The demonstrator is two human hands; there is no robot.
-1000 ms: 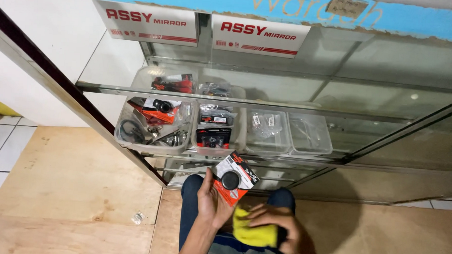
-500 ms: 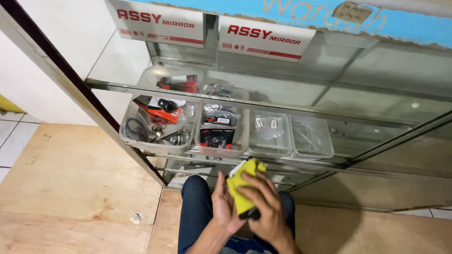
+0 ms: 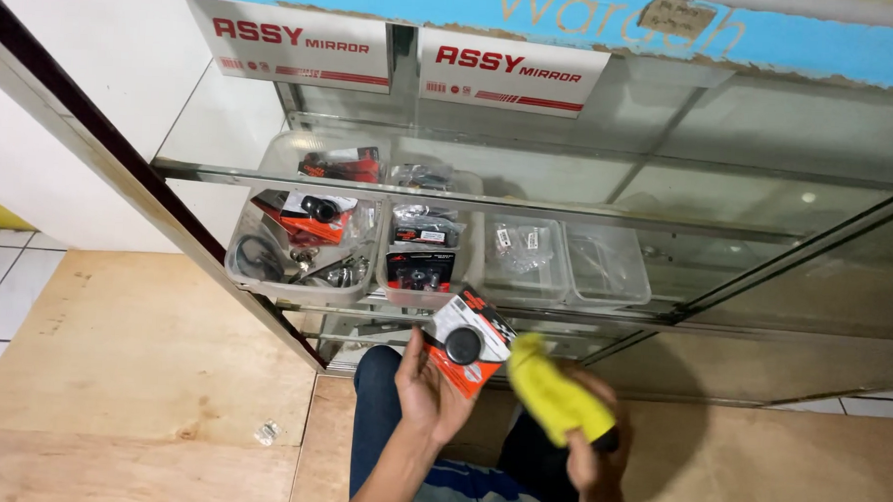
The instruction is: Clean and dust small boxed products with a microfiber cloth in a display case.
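Pack (image 3: 468, 343): flat blister card, orange and white with a black round part under the clear bubble, sits in my left hand (image 3: 428, 387). Palm is under it, thumb along its 9 o'clock edge, fingers behind; grip is loose but closed on the card. Long axis runs from about 7 o'clock to 1 o'clock, top corner pointing at 1 o'clock toward the glass case (image 3: 567, 186). Printed face is up, toward me.

Cloth (image 3: 552, 395): yellow, bunched, clenched in my right hand (image 3: 590, 444). Its free end touches the pack's 3 o'clock edge. Cloth lies from 11 o'clock down to 5 o'clock, the hand at the lower end.

Both hands are over my knees, just below the case's bottom shelf. At 11 o'clock from the pack, inside the case, a clear bin (image 3: 303, 246) holds more orange cards and loose metal parts. At 12 o'clock a second bin (image 3: 422, 250) has black packs. Two near-empty bins (image 3: 565, 260) sit at 1 o'clock. Plywood floor (image 3: 136, 359) lies at 9 o'clock, with a small scrap (image 3: 266, 433) on it.
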